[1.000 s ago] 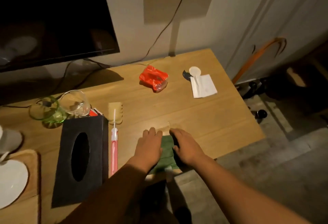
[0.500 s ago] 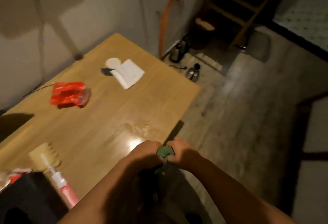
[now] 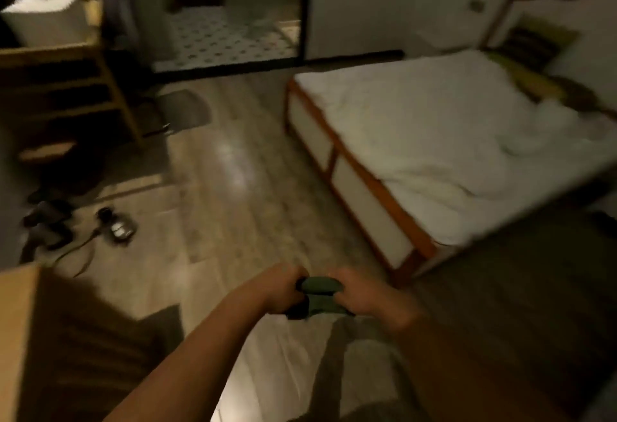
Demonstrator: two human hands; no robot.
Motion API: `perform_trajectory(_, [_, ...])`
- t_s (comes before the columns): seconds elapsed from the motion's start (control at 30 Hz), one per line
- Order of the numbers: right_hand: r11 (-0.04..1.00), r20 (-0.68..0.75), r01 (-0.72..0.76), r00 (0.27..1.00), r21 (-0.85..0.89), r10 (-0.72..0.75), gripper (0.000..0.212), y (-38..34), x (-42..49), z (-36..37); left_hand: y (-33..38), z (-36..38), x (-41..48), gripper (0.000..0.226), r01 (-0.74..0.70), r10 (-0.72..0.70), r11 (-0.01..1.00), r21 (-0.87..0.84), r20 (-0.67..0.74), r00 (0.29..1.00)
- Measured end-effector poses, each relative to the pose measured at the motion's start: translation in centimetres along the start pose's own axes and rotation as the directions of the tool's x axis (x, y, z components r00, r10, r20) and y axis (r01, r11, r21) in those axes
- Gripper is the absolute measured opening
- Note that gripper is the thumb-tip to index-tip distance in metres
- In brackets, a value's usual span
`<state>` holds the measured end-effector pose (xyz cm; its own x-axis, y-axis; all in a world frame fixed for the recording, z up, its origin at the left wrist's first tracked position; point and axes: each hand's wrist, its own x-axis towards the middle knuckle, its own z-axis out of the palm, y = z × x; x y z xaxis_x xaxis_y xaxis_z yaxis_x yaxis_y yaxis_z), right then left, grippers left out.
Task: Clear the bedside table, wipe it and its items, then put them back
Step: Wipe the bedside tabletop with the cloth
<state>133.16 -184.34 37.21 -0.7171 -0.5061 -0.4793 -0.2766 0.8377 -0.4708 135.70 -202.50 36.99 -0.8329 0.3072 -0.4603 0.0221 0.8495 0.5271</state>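
Bunched green cloth [image 3: 319, 286] held over the glossy plank floor [image 3: 233, 188].
Left hand [image 3: 282, 288] and right hand [image 3: 359, 294] curl tight round its soft rolled ends; the wooden table [image 3: 16, 321] corner lies lower left.

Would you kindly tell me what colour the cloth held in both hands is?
The cloth is dark green, best seen in the head view.

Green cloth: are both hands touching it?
Touching. The head view shows the left hand and the right hand gripping opposite ends of the green cloth, fingers curled round it.
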Motion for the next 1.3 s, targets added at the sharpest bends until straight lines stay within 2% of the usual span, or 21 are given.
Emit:
perform_trajectory(0.1, [0.994,-0.132,-0.079,0.987,0.082,0.089,0.027,8.5,-6.4,-3.2,10.1,1.9,5.6,0.014,-0.132,0.122,0.983,0.124,0.085,0.989])
perform_trajectory(0.17, [0.975,-0.236,-0.169,0.951,0.143,0.199,0.026,14.5,-10.9,-4.9,17.5,3.5,9.2,0.017,-0.249,0.223,0.948,0.197,0.146,0.964])
perform_trajectory(0.33, [0.868,-0.257,-0.390,0.844,0.307,0.470,0.032,27.2,-18.4,-7.8,31.9,7.3,17.2,0.017,-0.460,0.373,0.828,0.320,0.298,0.879])
perform_trajectory(0.47, [0.791,-0.348,-0.479,0.719,0.380,0.602,0.036,36.0,-22.6,-10.0,41.2,10.6,24.3,0.012,-0.566,0.417,0.742,0.360,0.413,0.809])
perform_trajectory(0.6, [0.721,-0.353,-0.551,0.632,0.421,0.690,0.048,45.0,-23.7,-13.1,48.7,13.1,33.0,0.019,-0.641,0.430,0.677,0.363,0.512,0.744])
perform_trajectory(0.7, [0.647,-0.266,-0.561,0.613,0.517,0.744,0.045,52.0,-23.1,-17.5,54.5,13.7,40.6,0.023,-0.674,0.447,0.652,0.348,0.542,0.712])
perform_trajectory(0.8, [0.625,-0.287,-0.565,0.574,0.539,0.767,0.044,57.9,-23.3,-22.9,60.1,13.4,47.8,0.029,-0.699,0.487,0.635,0.330,0.531,0.693])
perform_trajectory(0.9, [0.568,-0.277,-0.552,0.522,0.611,0.806,0.041,64.5,-23.3,-28.3,66.5,13.0,55.2,0.022,-0.723,0.505,0.616,0.313,0.547,0.668])
perform_trajectory(1.03, [0.479,-0.196,-0.587,0.480,0.652,0.855,0.036,73.6,-23.8,-34.8,75.5,12.8,63.7,0.023,-0.768,0.520,0.566,0.299,0.594,0.614])
perform_trajectory(1.13, [0.473,-0.249,-0.602,0.419,0.644,0.873,0.039,80.2,-24.8,-38.4,82.0,13.2,69.1,0.028,-0.797,0.539,0.529,0.293,0.609,0.582])
perform_trajectory(1.3, [0.496,-0.287,-0.604,0.413,0.624,0.864,0.031,93.8,-26.2,-44.2,92.9,15.7,79.3,0.023,-0.813,0.505,0.487,0.321,0.656,0.561])
